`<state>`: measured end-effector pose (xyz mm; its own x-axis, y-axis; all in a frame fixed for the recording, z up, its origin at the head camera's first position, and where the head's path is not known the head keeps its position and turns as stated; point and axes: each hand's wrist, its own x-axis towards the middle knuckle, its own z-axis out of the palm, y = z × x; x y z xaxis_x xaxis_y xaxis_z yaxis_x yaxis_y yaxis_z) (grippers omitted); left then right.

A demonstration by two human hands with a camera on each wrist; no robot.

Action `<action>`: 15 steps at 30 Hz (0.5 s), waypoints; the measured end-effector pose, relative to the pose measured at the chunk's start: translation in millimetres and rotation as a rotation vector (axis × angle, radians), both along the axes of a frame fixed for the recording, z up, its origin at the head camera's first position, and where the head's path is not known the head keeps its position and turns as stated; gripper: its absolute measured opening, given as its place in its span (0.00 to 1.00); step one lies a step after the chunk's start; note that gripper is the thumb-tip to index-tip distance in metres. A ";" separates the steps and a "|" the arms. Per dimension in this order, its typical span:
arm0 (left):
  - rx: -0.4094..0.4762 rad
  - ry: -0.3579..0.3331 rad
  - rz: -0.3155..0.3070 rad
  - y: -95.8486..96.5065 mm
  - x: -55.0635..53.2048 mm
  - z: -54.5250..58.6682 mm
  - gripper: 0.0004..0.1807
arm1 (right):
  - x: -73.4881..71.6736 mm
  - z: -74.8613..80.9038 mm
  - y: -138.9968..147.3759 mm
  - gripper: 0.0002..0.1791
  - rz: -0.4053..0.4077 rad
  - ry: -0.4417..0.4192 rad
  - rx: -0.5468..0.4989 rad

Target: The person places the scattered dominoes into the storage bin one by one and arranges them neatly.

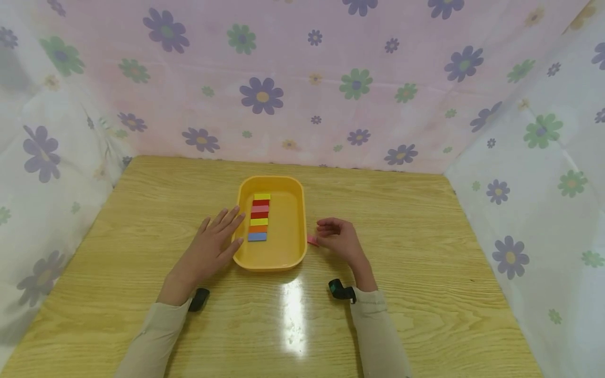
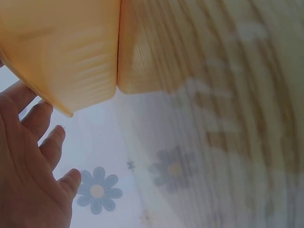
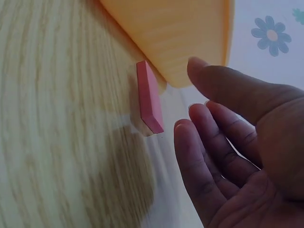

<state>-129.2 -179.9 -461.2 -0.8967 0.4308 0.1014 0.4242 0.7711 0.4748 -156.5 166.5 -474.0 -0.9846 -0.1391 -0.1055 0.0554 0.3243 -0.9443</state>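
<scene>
A yellow plastic tray (image 1: 287, 257) stands on the wooden table. Inside, along its left side, several flat coloured blocks lie in a column, from a yellow one (image 1: 262, 197) at the far end to a blue one (image 1: 257, 237) at the near end. My left hand (image 1: 208, 249) rests on the tray's left rim with its fingers spread. Just outside the right wall, a pink block (image 3: 149, 97) lies on the table. Beside it is my right hand (image 1: 337, 239), thumb and fingers apart and loosely bent, with a gap to the block in the right wrist view.
The wooden table (image 1: 402, 226) reaches back to a flower-printed cloth (image 1: 293, 63), which also hangs on both sides. A black wrist camera (image 1: 341, 290) sits at the right wrist and another black one (image 1: 199, 300) at the left. Light glares off the table in front of the tray.
</scene>
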 end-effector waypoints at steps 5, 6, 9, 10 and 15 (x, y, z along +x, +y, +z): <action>-0.001 -0.003 0.000 -0.5 0.4 -1.3 0.34 | 4.3 2.3 -5.5 0.22 -0.021 0.030 0.089; -0.002 -0.003 0.001 -0.6 0.3 -1.7 0.34 | 4.6 1.9 -6.6 0.22 -0.024 0.035 0.103; -0.003 -0.006 0.005 -0.8 0.5 -2.7 0.34 | 5.4 1.3 -10.4 0.20 -0.030 0.055 0.149; -0.004 -0.006 0.006 -0.7 0.5 -3.1 0.34 | 5.2 0.7 -11.4 0.20 -0.031 0.059 0.163; 0.000 0.003 0.010 -0.6 0.5 -3.9 0.34 | 4.7 0.6 -15.6 0.19 -0.019 0.082 0.231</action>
<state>-128.7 -180.5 -465.1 -0.9005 0.4221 0.1047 0.4184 0.7750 0.4736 -151.8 150.9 -473.4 -0.9935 -0.1019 -0.0517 -0.0105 0.5321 -0.8466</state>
